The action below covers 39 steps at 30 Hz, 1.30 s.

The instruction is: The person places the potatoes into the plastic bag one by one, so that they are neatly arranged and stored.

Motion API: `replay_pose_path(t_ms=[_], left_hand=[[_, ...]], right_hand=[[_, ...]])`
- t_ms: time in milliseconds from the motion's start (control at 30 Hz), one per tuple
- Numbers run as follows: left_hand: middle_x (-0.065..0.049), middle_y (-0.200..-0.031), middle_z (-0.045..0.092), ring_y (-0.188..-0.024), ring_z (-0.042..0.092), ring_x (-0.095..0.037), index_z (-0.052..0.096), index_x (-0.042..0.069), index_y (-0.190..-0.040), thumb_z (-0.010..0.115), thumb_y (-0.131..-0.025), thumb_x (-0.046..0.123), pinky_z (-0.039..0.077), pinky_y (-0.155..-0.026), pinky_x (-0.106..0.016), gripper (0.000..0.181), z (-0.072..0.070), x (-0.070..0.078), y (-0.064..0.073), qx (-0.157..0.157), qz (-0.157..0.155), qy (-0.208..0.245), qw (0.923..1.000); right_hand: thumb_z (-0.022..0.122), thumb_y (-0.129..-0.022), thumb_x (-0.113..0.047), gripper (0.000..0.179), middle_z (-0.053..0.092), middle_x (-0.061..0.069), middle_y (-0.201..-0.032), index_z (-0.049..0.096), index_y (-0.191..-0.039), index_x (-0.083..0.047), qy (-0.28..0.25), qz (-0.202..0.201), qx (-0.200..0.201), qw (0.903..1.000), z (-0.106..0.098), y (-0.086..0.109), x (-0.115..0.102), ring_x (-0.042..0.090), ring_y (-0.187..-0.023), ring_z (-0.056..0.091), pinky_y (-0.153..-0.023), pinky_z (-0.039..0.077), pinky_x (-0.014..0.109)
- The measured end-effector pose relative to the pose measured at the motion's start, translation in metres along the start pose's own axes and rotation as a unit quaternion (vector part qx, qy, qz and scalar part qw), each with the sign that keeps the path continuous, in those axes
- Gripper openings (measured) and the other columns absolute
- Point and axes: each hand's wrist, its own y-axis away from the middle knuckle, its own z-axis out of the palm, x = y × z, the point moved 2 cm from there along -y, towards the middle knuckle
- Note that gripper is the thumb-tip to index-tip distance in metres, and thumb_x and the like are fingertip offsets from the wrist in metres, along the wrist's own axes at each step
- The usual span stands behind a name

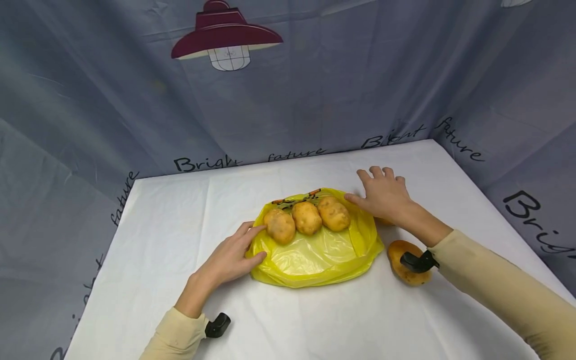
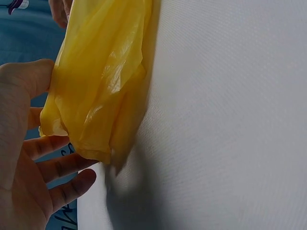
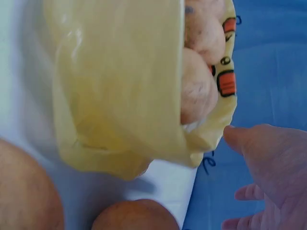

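Observation:
A yellow plastic bag lies with its mouth spread wide. Three potatoes sit side by side along its far side: a left potato, a middle potato and a right potato. At the bag's left edge is my left hand, its thumb and index finger touching the rim while the other fingers extend loosely outside. My right hand is spread at the far right corner, thumb tip against the rim, the other fingers apart from the bag. Neither hand visibly grips anything.
Right of the bag, a loose potato lies under the right wrist camera. Another potato is mostly hidden by the right hand in the head view. A white cloth covers the table, with a grey printed curtain behind it.

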Motion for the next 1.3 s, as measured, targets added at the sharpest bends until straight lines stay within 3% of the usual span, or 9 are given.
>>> replay_pose_path(t_ms=[267,567,767,1000,1300], left_hand=[[-0.002,-0.147,0.046,-0.121,0.057,-0.023,0.048,0.015,-0.15,0.066,-0.093,0.037,0.048,-0.099,-0.044,0.064,-0.002,-0.001,0.001,-0.008,-0.005,0.0,1.0],[-0.001,-0.147,0.046,-0.12,0.058,-0.023,0.048,0.016,-0.15,0.066,-0.093,0.037,0.048,-0.098,-0.044,0.064,-0.003,-0.001,0.0,-0.007,-0.004,-0.004,1.0],[-0.001,-0.147,0.046,-0.119,0.058,-0.024,0.048,0.016,-0.15,0.066,-0.093,0.037,0.049,-0.097,-0.045,0.064,-0.002,-0.001,0.0,-0.005,-0.004,-0.004,1.0],[-0.002,-0.148,0.046,-0.121,0.057,-0.024,0.048,0.016,-0.15,0.066,-0.093,0.037,0.048,-0.099,-0.046,0.064,-0.002,0.0,0.0,-0.008,-0.008,0.001,0.9999],[-0.001,-0.148,0.046,-0.121,0.057,-0.024,0.047,0.015,-0.151,0.066,-0.093,0.037,0.048,-0.098,-0.045,0.064,-0.001,0.0,0.0,-0.007,-0.004,0.003,1.0]], right_hand=[[0.052,-0.096,-0.063,0.085,0.035,0.036,-0.146,0.039,-0.15,0.002,-0.019,0.019,0.001,0.9996,0.004,0.004,0.023,0.06,-0.128,0.031,-0.092,0.033,0.076],[0.055,-0.094,-0.06,0.086,0.033,0.037,-0.145,0.036,-0.149,0.004,-0.052,0.061,-0.019,0.9966,0.012,0.009,0.043,0.062,-0.126,0.031,-0.091,0.033,0.078],[0.058,-0.092,-0.059,0.092,0.035,0.04,-0.139,0.031,-0.15,0.008,-0.092,0.087,-0.041,0.9911,0.018,0.015,0.052,0.061,-0.116,0.038,-0.086,0.041,0.073],[0.06,-0.093,-0.055,0.094,0.039,0.044,-0.132,0.028,-0.148,0.014,-0.115,0.09,-0.057,0.9877,0.021,0.02,0.058,0.06,-0.112,0.044,-0.087,0.043,0.069],[0.06,-0.093,-0.054,0.09,0.05,0.037,-0.115,0.031,-0.139,0.018,-0.168,0.088,-0.096,0.9772,0.026,0.02,0.064,0.045,-0.097,0.054,-0.075,0.049,0.051]])
